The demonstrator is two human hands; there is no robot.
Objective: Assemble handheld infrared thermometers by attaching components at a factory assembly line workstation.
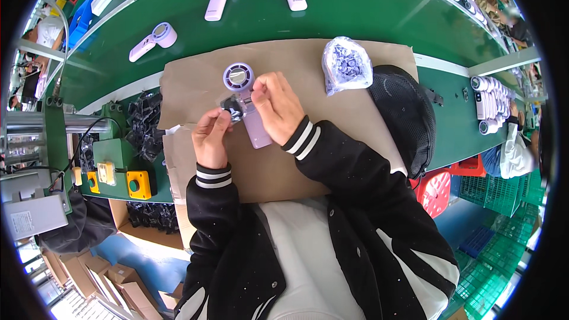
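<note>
My left hand (211, 137) pinches a small black part in clear film (233, 108) between thumb and fingertips. Right beside it, my right hand (277, 108) is closed, fingertips drawn together near the film; whatever they grip is too small to make out. Beneath both hands a lilac handheld fan (258, 131) lies on a brown cardboard sheet (296, 181), its round head away from me. The hands partly cover its neck and upper handle. Farther right on the sheet, a clear plastic bag (347, 66) is filled with small grey-and-white pieces.
A black mesh bag (403, 121) lies along the sheet's right edge. Beyond, lilac fans (219, 0) rest on the green belt (332, 6). Black parts (145, 124) are heaped at left, near a yellow button box (139, 185). More fans (491, 104) are stacked far right, above a red stool (434, 194).
</note>
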